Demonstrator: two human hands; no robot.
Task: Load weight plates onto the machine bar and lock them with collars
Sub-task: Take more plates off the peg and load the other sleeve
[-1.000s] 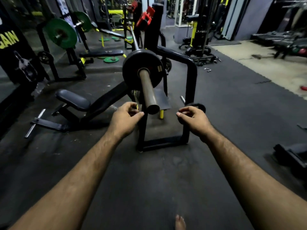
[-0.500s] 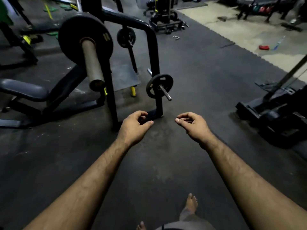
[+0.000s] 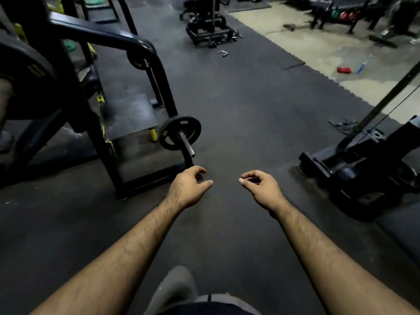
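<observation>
My left hand (image 3: 188,187) and right hand (image 3: 261,188) hang loosely curled, empty. Ahead of my left: small black round iron plate (image 3: 179,132), likely heavy, rigid; grip its rim.

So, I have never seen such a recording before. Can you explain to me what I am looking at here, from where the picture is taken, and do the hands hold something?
The picture comes from a camera worn on a person's head, looking forward and down, so you see their own two bare arms reaching out. The place is a gym with a dark rubber floor.

The left hand and the right hand hang in the air with loosely curled fingers; neither has a grip on anything.

To the left stands a black weight machine frame. Low on it, a short metal peg carries a small black weight plate. At the far left edge you see part of a bigger black plate, blurred. On the right is the base of another machine. Far away, a small red object lies on the lighter floor; I cannot tell what it is.
</observation>
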